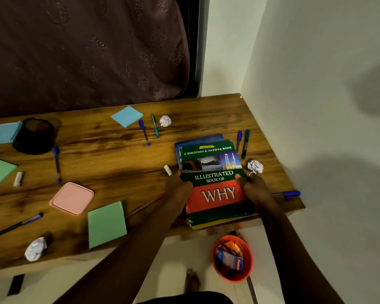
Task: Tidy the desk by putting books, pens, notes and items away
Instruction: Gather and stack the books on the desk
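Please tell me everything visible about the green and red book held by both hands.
The WHY book is closed and lies face up on a stack of other books near the right front edge of the desk. Its cover is dark green with a red band bearing WHY in white, a row of small photographs and the line A Question & Answer Book. The left hand grips its left edge, the right hand its right edge, thumb on the cover.

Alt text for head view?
Left hand and right hand grip a book stack, "Illustrated Book of Why" on top, at the wooden desk's right end. Pens, sticky-note pads and crumpled paper balls lie around it.
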